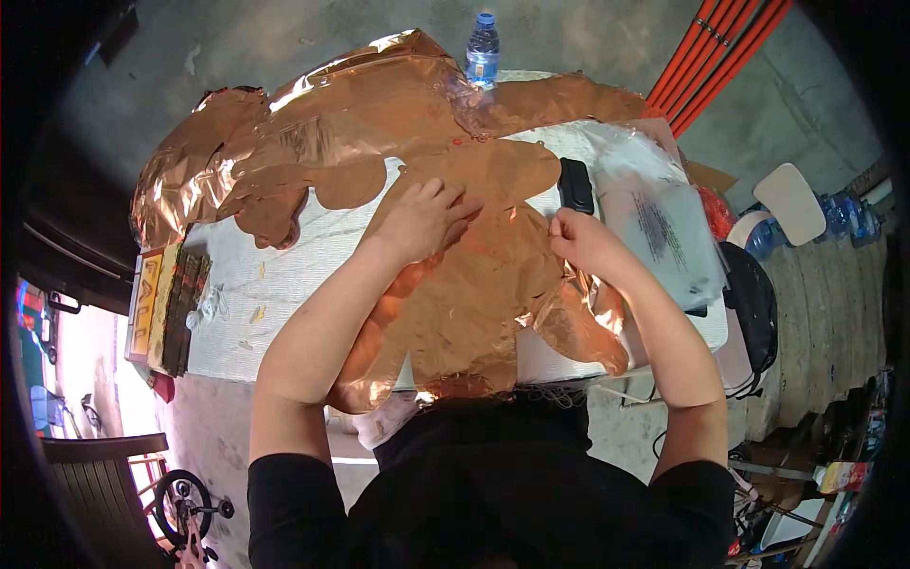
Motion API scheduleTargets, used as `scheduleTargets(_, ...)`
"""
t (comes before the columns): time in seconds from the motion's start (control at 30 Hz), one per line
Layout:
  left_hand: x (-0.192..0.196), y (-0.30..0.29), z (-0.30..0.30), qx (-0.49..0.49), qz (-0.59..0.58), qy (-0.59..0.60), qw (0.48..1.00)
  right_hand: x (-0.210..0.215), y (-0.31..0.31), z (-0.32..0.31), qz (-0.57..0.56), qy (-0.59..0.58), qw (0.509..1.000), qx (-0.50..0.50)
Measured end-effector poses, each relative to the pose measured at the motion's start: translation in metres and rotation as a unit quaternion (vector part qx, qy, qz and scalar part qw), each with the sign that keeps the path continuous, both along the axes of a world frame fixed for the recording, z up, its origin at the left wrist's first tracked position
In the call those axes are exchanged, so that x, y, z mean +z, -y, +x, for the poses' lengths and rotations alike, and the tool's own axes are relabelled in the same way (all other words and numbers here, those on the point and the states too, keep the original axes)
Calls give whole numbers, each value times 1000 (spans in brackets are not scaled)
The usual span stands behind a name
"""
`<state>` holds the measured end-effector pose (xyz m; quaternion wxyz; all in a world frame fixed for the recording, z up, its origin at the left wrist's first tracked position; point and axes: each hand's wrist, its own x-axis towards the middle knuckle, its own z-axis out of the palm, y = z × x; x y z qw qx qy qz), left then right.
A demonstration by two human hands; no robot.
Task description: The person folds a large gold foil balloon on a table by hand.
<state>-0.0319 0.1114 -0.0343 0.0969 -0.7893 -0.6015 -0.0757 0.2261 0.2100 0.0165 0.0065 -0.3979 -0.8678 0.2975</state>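
A flat, uninflated copper-coloured foil balloon [474,303] lies in front of me on the white-covered table [284,303]. It has rounded lobes and hangs to the table's near edge. On its upper left part rests my left hand [425,220], fingers lying on the foil and slightly bent, holding nothing. At the balloon's right edge my right hand [590,245] is closed, thumb and fingers pinching the foil rim. Below that hand, a crumpled foil lobe [583,327] folds to the right. More copper foil balloons [351,123] spread across the far side and the left of the table.
Beyond my right hand lie a black case [575,186] and clear plastic bags [659,232]. A water bottle [482,52] stands at the far edge. Stacked boxes [166,308] sit at the left end. Orange poles [716,57] lean at the far right, near a black bag [751,303].
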Motion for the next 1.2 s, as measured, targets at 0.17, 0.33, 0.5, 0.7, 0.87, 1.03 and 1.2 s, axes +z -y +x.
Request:
scheduleTargets(0.17, 8, -4, 4, -15, -1, 0, 1000, 7, -21, 20, -247, -157, 953, 77)
scheduleTargets(0.33, 11, 4, -5, -6, -29, -9, 1000, 43, 21, -37, -212, -185, 934, 220)
scheduleTargets(0.5, 3, -5, -9, -33, -9, -121, 992, 10, 59, -90, -194, -110, 923, 312)
scheduleTargets(0.7, 7, -2, -6, -19, -21, -73, 997, 19, 83, -66, -394, -203, 794, 416)
scheduleTargets(0.87, 12, -3, 2, -22, -16, -4, 1000, -25, 24, -44, -31, -256, 952, 163)
scheduleTargets(1.03, 8, 0, -8, -22, -25, -19, 999, -58, 69, -53, 302, -89, 916, 249)
scheduleTargets(1.2, 13, -2, -6, 30, -140, -19, 989, -45, 95, -26, 219, -114, 908, 338)
